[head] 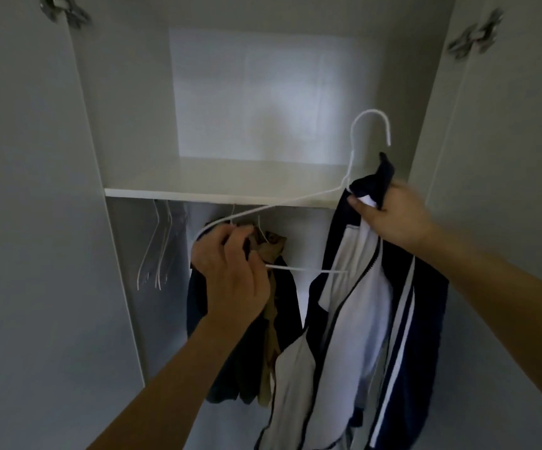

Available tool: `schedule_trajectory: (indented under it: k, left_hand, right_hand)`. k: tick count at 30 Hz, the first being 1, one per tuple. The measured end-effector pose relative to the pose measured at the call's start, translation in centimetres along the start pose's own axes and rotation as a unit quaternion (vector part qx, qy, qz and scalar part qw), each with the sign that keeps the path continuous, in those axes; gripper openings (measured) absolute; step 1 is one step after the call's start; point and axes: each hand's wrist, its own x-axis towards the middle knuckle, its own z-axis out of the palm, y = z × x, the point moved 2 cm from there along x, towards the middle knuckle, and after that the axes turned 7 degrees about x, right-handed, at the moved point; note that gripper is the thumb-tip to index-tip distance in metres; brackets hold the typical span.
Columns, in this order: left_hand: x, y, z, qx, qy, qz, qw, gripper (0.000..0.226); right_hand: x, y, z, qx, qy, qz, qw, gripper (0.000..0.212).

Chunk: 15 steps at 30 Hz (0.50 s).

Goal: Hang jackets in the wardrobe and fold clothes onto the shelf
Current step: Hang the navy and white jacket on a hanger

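Note:
A navy and white track jacket (360,303) hangs in front of the open wardrobe, its collar pinched in my right hand (389,216). A white wire hanger (295,203) slants through the jacket, its hook up at the right. My left hand (230,271) grips the hanger's left end and lower bar. Behind that hand, dark and olive clothes (272,306) hang below the white shelf (198,191).
Several bare white hangers (159,248) hang at the left under the shelf. The shelf's top holds nothing that I can see. Both wardrobe doors stand open, with metal hinges (474,35) at the upper corners.

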Motion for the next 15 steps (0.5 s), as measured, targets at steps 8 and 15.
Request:
schedule_trajectory:
  k: [8,15]
  left_hand:
    - [-4.3,2.3,7.1,-0.313,-0.503,-0.256,0.764,0.065]
    - [0.0,6.3,12.0,-0.474,-0.576,-0.324,0.582,0.036]
  right_hand:
    - [0.4,0.2,-3.7,0.223,0.095,0.059,0.968,0.041]
    - [0.2,-0.2,-6.0,0.257,0.086,0.042,0.962,0.063]
